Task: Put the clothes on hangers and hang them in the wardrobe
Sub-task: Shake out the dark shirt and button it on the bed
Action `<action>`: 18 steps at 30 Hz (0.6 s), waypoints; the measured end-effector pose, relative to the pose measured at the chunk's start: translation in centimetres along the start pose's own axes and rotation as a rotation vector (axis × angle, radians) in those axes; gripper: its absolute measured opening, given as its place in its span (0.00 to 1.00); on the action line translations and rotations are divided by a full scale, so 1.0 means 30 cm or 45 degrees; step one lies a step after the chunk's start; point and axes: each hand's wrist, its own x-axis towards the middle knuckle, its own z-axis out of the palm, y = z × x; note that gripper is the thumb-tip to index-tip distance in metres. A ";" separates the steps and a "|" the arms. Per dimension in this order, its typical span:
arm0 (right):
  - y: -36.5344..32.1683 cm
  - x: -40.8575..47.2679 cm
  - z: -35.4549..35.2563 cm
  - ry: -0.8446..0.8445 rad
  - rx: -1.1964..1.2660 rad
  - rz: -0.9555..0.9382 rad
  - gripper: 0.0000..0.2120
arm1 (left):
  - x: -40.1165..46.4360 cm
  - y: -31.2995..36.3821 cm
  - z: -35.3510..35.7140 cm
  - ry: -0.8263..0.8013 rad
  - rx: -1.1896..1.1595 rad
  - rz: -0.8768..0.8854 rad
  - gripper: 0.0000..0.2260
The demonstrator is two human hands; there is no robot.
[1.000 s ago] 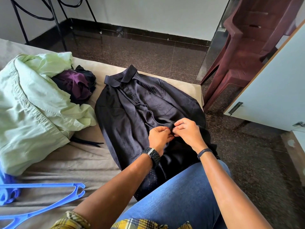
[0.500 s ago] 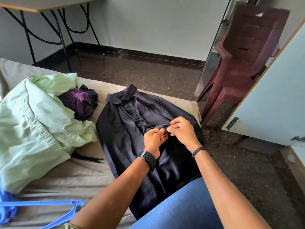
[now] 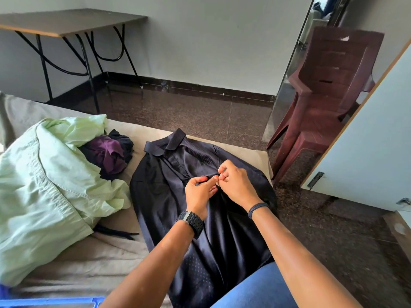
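Observation:
A dark navy shirt (image 3: 160,196) lies flat on the bed, collar pointing away from me, its lower part draped over my knee. My left hand (image 3: 198,194) and my right hand (image 3: 235,185) meet at the shirt's front placket, mid chest. Both pinch the fabric edges there with fingertips touching. A pale green garment (image 3: 44,192) is heaped to the left, with a purple garment (image 3: 106,152) and a dark one tucked against it. A blue plastic hanger (image 3: 51,302) shows at the bottom left edge, mostly cut off.
The bed (image 3: 73,263) has a beige cover. A white wardrobe door (image 3: 373,147) stands open at the right. Stacked maroon plastic chairs (image 3: 322,103) sit behind it. A folding table (image 3: 66,23) stands at the back left over dark stone floor.
My hands have moved up the shirt front toward the collar, still pinching the placket. My head has tilted up, bringing the table into view and pushing the hanger to the frame's edge.

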 end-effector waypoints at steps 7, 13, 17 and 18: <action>0.025 0.020 -0.007 -0.056 0.303 0.239 0.10 | 0.043 -0.033 -0.004 0.057 0.088 -0.016 0.11; 0.031 0.072 0.001 -0.059 0.322 0.350 0.09 | 0.061 -0.045 0.006 0.024 0.062 0.021 0.15; 0.052 0.068 0.024 -0.075 0.372 0.349 0.08 | 0.070 -0.060 0.004 0.116 0.181 0.101 0.13; 0.059 0.062 0.030 -0.060 0.328 0.301 0.07 | 0.065 -0.065 0.003 0.119 0.165 0.098 0.13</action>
